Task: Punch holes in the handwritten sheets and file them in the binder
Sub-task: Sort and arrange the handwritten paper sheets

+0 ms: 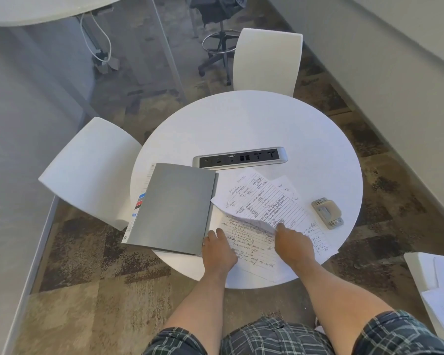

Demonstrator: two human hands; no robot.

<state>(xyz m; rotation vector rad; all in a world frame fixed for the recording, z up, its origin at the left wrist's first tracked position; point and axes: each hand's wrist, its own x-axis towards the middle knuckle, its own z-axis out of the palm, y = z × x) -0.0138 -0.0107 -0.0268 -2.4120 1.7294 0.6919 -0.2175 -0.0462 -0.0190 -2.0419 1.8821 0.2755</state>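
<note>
Several handwritten lined sheets (pixel 262 201) lie fanned out on the near half of a round white table (pixel 254 124). A closed grey binder (pixel 174 206) with coloured tabs on its left edge lies to their left. A beige hole punch (pixel 327 210) sits to the right of the sheets. My left hand (pixel 218 248) presses flat on the lowest sheet (pixel 251 254), fingers apart. My right hand (pixel 291 243) pinches the near edge of the top sheet, and that edge curls up off the pile.
A silver power and socket strip (pixel 240 157) is set into the table beyond the binder. Two white chairs (pixel 87 170) (pixel 267 58) stand at the left and far side. More papers lie on a white surface (pixel 441 280) at the right edge.
</note>
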